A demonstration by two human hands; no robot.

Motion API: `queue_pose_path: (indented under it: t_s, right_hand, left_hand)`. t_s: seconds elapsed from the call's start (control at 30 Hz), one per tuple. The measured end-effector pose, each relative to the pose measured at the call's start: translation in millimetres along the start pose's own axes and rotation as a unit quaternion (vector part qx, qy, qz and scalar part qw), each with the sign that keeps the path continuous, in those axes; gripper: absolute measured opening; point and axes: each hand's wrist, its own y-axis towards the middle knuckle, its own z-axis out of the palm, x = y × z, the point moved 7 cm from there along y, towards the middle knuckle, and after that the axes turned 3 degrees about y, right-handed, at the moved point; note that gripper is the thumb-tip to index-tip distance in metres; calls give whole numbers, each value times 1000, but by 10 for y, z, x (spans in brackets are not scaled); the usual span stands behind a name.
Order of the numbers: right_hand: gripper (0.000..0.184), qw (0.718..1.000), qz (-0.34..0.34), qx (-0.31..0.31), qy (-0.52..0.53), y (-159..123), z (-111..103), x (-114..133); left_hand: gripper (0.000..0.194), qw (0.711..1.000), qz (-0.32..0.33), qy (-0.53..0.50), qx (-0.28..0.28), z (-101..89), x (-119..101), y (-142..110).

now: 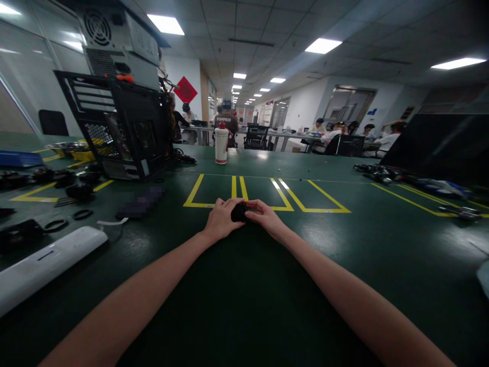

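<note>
Just in front of the yellow tape outlines, a small round black part (239,212) sits between my two hands. My left hand (222,218) is closed around its left side, fingers over the top. From the right, my right hand (264,214) pinches its edge with thumb and fingertips. Its exact kind is too dark and too covered to make out. Below it lies the dark green tabletop (244,306).
To the left stand an open black computer case (133,127), loose black parts (80,191) and a white power strip (53,262). A white cup (220,145) stands ahead. Cables (376,172) lie at the right. Several people sit farther back.
</note>
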Motion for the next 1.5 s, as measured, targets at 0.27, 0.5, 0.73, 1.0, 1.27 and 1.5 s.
queue_pose_path:
  t_s: [0.27, 0.5, 0.73, 1.0, 1.27, 1.5]
  right_hand:
    - [39, 999, 4, 34, 28, 19, 25, -20]
    - [30, 1000, -5, -12, 5, 0, 4, 12]
    - [40, 1000, -4, 17, 4, 20, 12, -24]
    - [31, 1000, -18, -16, -13, -13, 16, 14]
    - [41, 1000, -1, 31, 1, -5, 42, -18]
    - [24, 1000, -27, -5, -7, -43, 33, 18]
  left_hand:
    - [61, 1000, 3, 0, 2, 13, 2, 0]
    - [60, 1000, -2, 2, 5, 0, -8, 2]
    - [60, 1000, 1, 3, 0, 9, 0, 4]
    - [60, 1000, -7, 5, 11, -5, -12, 2]
    - [58, 1000, -8, 4, 8, -15, -21, -5]
    - [60, 1000, -14, 4, 16, -17, -29, -11]
